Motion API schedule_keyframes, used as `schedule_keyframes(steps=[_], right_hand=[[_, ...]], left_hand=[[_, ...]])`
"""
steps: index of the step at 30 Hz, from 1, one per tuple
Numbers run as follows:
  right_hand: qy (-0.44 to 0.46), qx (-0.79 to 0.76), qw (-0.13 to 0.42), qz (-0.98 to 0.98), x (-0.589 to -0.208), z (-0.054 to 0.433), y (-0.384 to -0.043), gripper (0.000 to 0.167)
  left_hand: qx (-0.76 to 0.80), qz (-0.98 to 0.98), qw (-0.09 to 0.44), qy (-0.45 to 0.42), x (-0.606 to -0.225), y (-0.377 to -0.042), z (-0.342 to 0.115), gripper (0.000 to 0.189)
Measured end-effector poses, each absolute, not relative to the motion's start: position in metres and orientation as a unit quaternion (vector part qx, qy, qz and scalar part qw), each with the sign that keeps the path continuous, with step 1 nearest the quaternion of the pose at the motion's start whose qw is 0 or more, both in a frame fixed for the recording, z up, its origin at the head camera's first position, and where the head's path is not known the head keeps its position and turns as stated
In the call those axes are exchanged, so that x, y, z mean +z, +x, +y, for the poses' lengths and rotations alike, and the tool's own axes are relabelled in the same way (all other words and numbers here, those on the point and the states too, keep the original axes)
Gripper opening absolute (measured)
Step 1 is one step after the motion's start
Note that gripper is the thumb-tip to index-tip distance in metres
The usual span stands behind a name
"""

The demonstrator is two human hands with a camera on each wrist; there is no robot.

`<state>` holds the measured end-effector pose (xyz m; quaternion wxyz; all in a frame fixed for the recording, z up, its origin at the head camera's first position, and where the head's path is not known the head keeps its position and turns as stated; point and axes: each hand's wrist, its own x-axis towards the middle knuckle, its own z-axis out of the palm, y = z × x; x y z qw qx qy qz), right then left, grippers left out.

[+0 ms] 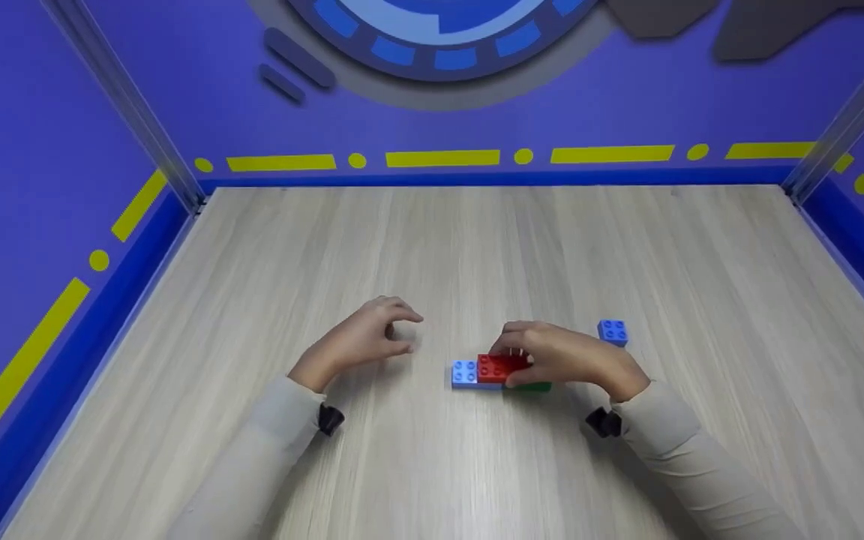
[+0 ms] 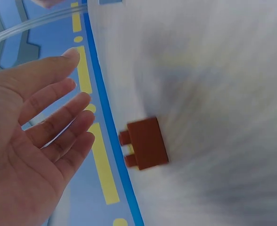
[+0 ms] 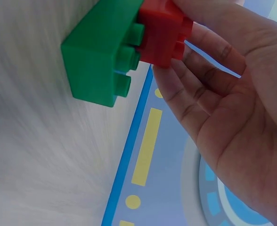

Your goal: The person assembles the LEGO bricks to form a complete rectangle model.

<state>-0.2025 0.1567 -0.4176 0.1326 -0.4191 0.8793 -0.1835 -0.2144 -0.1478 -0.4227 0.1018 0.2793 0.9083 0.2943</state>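
Note:
In the head view a red brick [image 1: 492,367] lies across the top of a light blue brick [image 1: 464,373] and a green brick [image 1: 535,387]. My right hand [image 1: 563,354] holds the red brick between thumb and fingers; in the right wrist view it sits on the studs of the green brick [image 3: 93,59]. To the left, my left hand [image 1: 361,337] holds nothing, its fingers spread apart from the thumb. A brownish-red brick [image 2: 148,143] stands on the table near it in the left wrist view; the head view does not show this brick.
A separate blue brick [image 1: 613,331] lies beyond the right wrist. The wooden table [image 1: 432,247] is bounded by a purple back wall [image 1: 432,124] and side walls with yellow markings.

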Motion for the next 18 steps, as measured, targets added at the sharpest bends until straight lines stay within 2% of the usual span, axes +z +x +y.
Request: schedule_keyframes(steps=[18], right_hand=[[-0.435,-0.166,0.110,0.878,-0.419,0.159,-0.202,0.035]], left_hand=[[0.255,0.930,0.110,0.242,-0.428,-0.220,-0.171,0.041]])
